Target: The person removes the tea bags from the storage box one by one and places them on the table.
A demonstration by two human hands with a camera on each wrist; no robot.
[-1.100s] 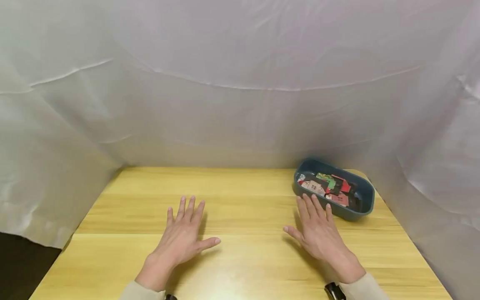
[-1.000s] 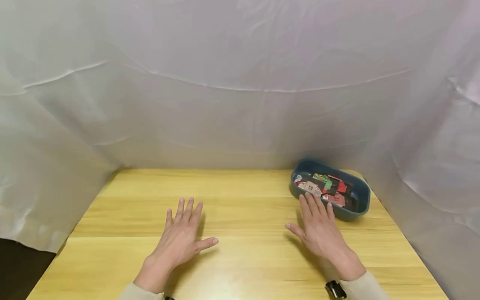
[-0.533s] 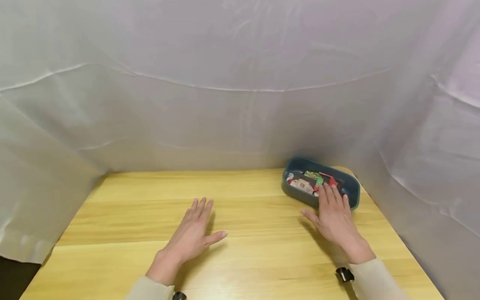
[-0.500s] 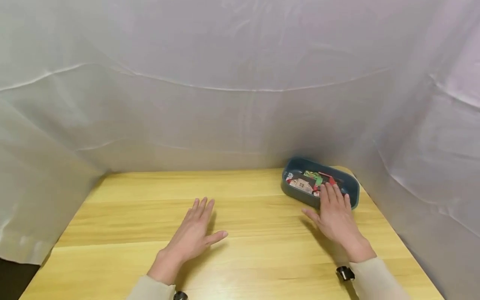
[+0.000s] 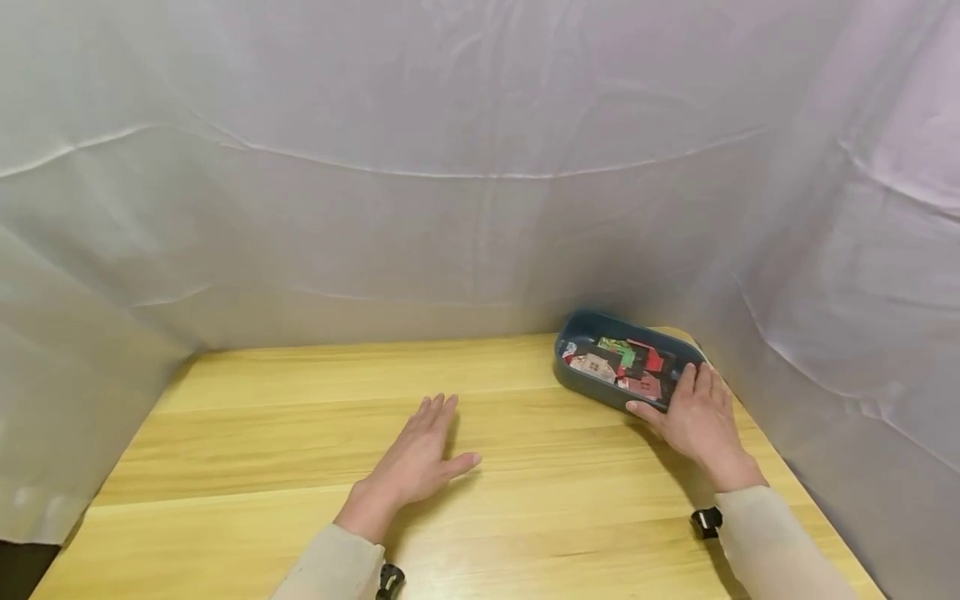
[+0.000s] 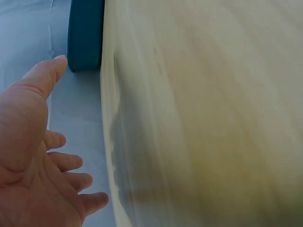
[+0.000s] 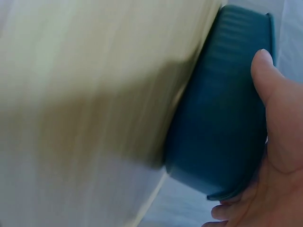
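Observation:
A dark blue oblong bin (image 5: 592, 388) stands at the back right of the wooden table (image 5: 300, 442). Flat printed pieces lie inside it: a beige house-shaped piece (image 5: 592, 367), a green one (image 5: 619, 350), a red one (image 5: 651, 360) and a pinkish-red one with a window (image 5: 643, 386). My right hand (image 5: 702, 423) is at the bin's right end, fingers over the end rim and thumb by the front wall. In the right wrist view the thumb (image 7: 265, 71) overlaps the rim; firm contact cannot be told. My left hand (image 5: 416, 458) hovers over the table's middle, fingers extended, holding nothing.
Pale grey cloth (image 5: 375, 242) hangs behind the table and along both sides. The bin is close to the back cloth and the table's right edge. Each wrist wears a black band (image 5: 706, 523).
My right hand has moved rightward from the bin's front to its right end. My left hand has shifted right and turned slightly. The view has panned; the printed pieces lie as before.

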